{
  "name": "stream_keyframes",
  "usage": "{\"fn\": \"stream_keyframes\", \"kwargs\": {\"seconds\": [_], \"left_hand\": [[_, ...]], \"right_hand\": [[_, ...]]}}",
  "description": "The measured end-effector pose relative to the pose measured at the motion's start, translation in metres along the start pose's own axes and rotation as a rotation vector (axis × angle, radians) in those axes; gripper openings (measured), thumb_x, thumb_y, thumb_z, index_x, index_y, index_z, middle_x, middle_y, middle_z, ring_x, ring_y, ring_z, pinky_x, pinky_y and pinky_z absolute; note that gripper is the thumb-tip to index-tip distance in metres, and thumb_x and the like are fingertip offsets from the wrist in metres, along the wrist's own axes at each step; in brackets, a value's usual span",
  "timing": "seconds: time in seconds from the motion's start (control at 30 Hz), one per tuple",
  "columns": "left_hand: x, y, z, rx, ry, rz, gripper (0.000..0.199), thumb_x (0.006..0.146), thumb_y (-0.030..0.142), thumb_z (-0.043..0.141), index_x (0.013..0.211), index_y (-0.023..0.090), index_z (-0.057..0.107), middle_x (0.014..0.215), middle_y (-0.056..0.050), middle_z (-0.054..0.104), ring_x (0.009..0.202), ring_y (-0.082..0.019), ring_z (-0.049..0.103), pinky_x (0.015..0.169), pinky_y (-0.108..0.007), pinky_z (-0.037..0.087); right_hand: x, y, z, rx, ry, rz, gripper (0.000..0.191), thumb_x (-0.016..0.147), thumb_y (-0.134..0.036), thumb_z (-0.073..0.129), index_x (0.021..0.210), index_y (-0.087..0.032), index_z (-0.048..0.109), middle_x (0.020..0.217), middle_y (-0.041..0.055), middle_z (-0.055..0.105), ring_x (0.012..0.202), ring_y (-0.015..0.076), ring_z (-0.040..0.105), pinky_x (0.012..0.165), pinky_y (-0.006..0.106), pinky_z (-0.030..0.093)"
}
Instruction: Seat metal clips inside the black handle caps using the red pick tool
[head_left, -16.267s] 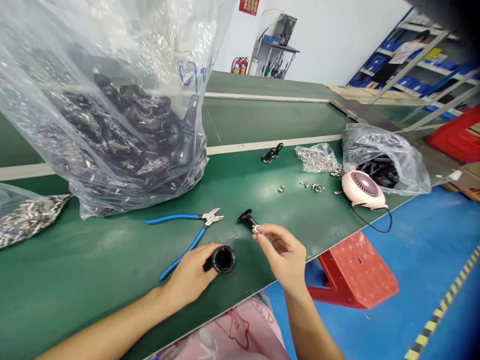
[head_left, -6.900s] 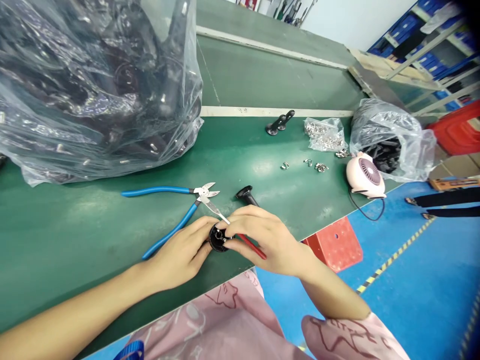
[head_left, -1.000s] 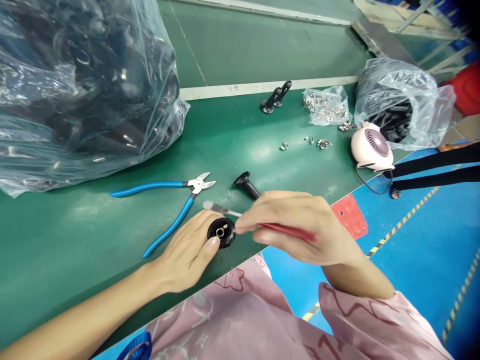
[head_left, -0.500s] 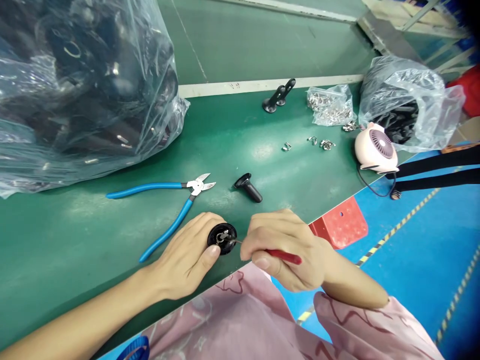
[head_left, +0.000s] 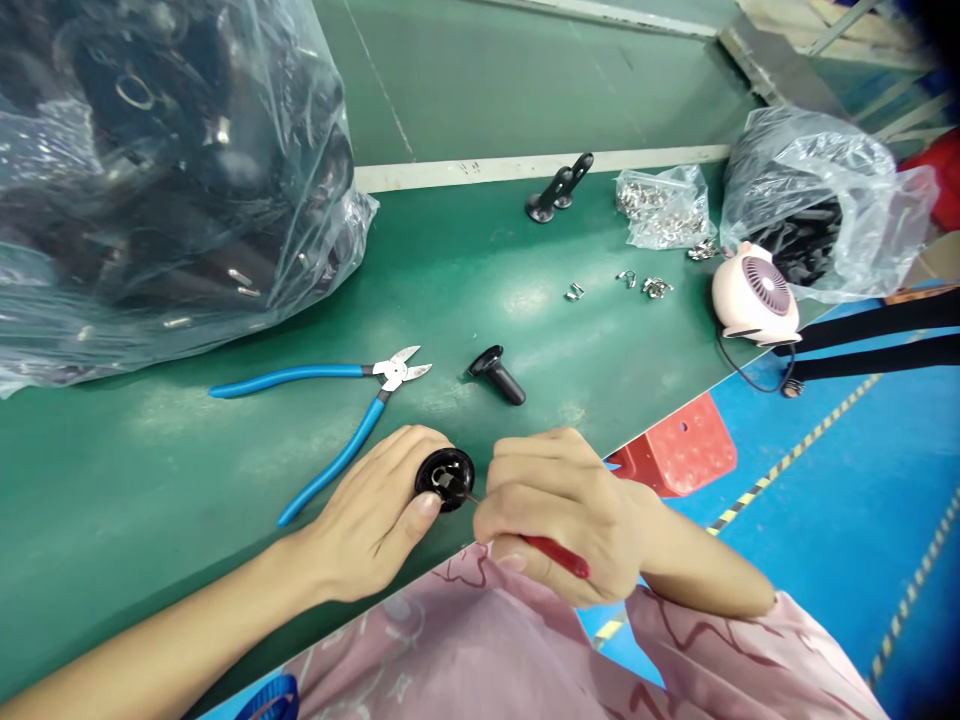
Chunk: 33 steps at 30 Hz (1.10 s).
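Observation:
My left hand [head_left: 386, 515] is closed around a black flanged plastic part [head_left: 422, 484], its round open end facing up. Inside that opening a small shiny metal clip [head_left: 444, 478] shows. In my right hand [head_left: 562, 515] is a red-handled tool [head_left: 559, 555] with a thin metal shaft, whose tip reaches the rim of the black part; the tip's shape is too small to tell. Just beyond my hands, a similar black part [head_left: 501, 377] lies on its side. Blue-handled cutting pliers [head_left: 394, 372] lie with their jaws apart, left of that part.
On the green table [head_left: 450, 270] a large clear bag [head_left: 187, 200] of dark parts fills the left. Two black parts [head_left: 553, 195] stand at the back. Loose metal clips [head_left: 656, 288], a small bag of clips [head_left: 667, 207], a pink fan [head_left: 754, 295] and another bag [head_left: 825, 200] are right.
My right hand has shifted slightly left and down with the red-handled tool, whose tip has moved from the middle of the opening toward its near right rim. My left hand has stayed put.

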<state>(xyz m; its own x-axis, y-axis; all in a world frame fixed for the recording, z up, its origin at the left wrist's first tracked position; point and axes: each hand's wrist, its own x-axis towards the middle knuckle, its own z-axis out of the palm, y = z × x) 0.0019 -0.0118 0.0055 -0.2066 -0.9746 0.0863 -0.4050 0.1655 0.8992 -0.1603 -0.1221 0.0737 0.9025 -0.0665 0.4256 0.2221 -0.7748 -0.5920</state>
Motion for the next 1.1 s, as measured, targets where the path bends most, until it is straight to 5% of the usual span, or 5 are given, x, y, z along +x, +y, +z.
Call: {"fn": "stream_keyframes", "kwargs": {"seconds": [1.1], "left_hand": [[-0.004, -0.004, 0.000, 0.012, 0.030, 0.008, 0.045, 0.093, 0.051, 0.017, 0.108, 0.017, 0.044, 0.105, -0.008, 0.048, 0.095, -0.021, 0.047, 0.084, -0.038, 0.040]], "right_hand": [[0.005, 0.003, 0.021, -0.158, 0.151, -0.052, 0.024, 0.092, -0.018, 0.041, 0.072, -0.015, 0.054, 0.058, 0.0001, 0.048, 0.056, 0.0113, 0.048, 0.051, 0.025, 0.039]]}}
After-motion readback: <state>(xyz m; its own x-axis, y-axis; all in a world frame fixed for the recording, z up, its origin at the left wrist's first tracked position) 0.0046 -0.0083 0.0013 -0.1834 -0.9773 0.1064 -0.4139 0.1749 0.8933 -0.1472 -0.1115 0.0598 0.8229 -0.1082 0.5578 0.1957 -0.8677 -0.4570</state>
